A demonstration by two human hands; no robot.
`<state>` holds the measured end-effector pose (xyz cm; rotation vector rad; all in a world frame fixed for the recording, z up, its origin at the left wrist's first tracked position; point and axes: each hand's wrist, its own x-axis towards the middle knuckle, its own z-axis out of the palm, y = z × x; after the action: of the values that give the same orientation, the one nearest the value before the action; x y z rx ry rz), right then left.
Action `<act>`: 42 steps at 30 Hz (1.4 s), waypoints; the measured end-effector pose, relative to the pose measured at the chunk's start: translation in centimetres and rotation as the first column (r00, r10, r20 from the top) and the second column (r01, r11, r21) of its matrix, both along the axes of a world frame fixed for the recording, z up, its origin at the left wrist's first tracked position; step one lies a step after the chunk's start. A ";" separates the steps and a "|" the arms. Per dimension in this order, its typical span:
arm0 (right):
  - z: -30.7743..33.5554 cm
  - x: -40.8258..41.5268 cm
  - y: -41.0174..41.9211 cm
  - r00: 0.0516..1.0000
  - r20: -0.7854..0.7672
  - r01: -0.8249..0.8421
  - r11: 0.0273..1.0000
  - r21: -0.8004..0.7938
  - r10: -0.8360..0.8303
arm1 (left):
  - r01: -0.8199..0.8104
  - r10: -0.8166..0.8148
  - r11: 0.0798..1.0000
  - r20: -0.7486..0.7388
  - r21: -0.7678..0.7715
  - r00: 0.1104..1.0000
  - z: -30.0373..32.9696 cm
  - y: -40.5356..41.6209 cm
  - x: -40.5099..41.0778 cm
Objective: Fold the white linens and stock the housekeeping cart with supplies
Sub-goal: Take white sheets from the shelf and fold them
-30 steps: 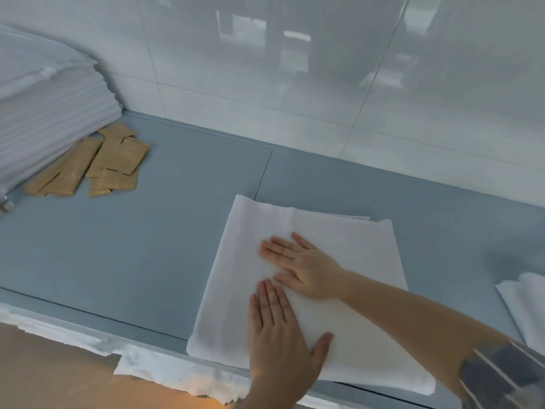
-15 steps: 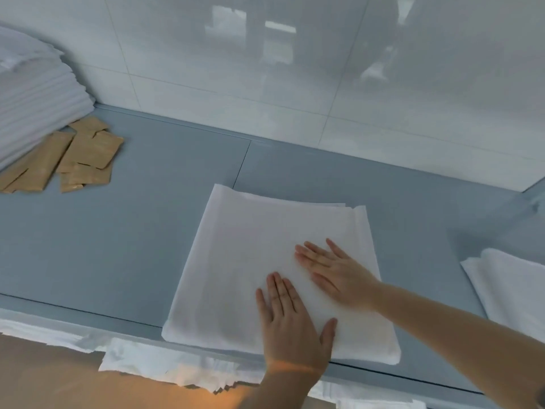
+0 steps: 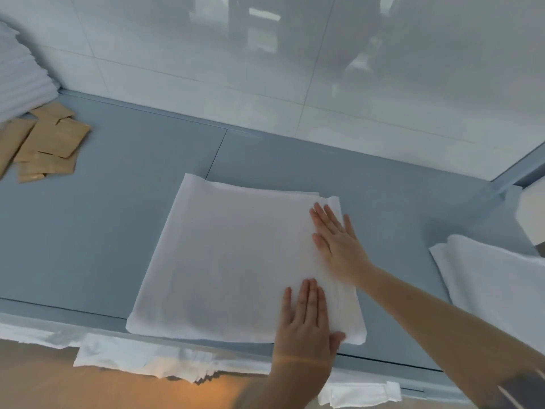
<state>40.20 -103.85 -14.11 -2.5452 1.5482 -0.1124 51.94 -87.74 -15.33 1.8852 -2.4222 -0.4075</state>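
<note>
step: folded white square linen (image 3: 236,261), centre of frame on the grey-blue counter (image 3: 103,231), is being smoothed flat; fold judged nearly done.
next: likely one more fold or a lift onto the white stacked linens (image 3: 20,81), upper left; right edge must be kept aligned.
left hand (image 3: 306,323): laid flat, fingers straight and together, pressed on the lower right corner.
right hand (image 3: 336,243): flat, fingers slightly spread, pressed near the right edge, forearm entering from lower right.
cart: not seen.
</note>
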 end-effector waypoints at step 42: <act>-3.2 -3.3 12.2 0.940 -0.058 0.339 0.939 0.057 -0.336 | 0.162 -0.161 0.987 0.066 -0.005 0.985 -1.0 0.2 -0.4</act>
<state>36.86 -91.60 -17.35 -2.2235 1.9605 -0.0399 51.54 -87.53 -16.33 1.7306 -2.6247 -0.3452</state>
